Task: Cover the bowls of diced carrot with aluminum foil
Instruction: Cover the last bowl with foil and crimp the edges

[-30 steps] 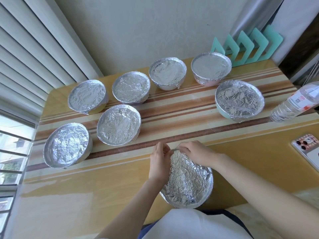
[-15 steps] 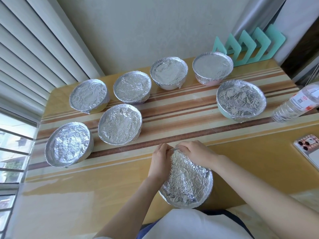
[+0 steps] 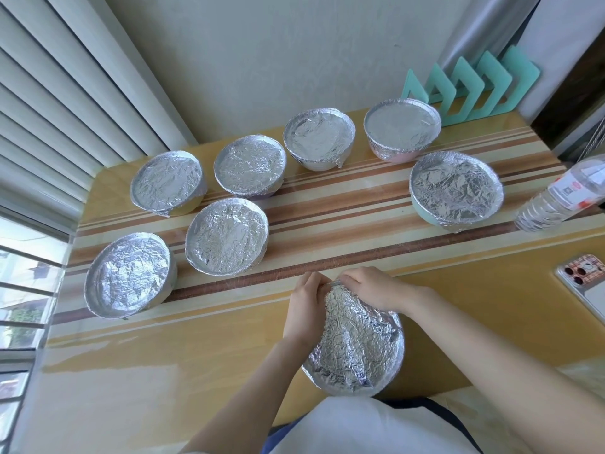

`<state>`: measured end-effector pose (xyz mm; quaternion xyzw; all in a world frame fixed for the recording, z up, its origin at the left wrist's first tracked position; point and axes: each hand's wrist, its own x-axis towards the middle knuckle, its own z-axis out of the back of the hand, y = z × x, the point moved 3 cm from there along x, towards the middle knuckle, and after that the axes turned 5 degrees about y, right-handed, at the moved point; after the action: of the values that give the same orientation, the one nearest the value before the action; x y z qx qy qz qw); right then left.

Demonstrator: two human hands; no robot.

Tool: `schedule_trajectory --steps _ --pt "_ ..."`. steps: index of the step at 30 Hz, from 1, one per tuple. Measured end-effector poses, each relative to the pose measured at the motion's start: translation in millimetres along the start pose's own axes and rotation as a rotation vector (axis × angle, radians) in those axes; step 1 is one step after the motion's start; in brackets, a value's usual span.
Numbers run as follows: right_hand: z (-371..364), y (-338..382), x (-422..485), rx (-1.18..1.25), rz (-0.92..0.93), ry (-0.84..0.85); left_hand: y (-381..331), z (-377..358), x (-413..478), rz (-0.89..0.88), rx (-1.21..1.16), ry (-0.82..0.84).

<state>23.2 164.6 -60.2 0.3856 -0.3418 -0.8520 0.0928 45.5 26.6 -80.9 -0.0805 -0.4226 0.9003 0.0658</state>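
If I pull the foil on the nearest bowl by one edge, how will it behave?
Its foil is thin and heavily creased, so it likely bends easily and keeps folds. Pinched at its far edge, it may tear if tugged.

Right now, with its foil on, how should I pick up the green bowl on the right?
Cup the green bowl by its bare lower wall, coming in low from the sides. Its foil spans the mouth as a thin sheet, so gripping from above would likely dent it.
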Motion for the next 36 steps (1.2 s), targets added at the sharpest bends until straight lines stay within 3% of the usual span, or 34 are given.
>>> schedule_trajectory --steps 7,19,30,36 --pt "1 -2 -4 0.072 -0.006 -0.003 -1 -2 0 -0.006 0.002 0.011" --pt "-10 -21 -4 0.088 0.015 -0.163 6 0 -3 0.130 0.020 0.059" --pt "-8 -11 1 0.041 0.007 -0.071 7 2 -7 0.128 0.015 0.044" --pt "3 2 -5 0.014 -0.005 0.057 5 1 -7 0.109 -0.006 0.042"
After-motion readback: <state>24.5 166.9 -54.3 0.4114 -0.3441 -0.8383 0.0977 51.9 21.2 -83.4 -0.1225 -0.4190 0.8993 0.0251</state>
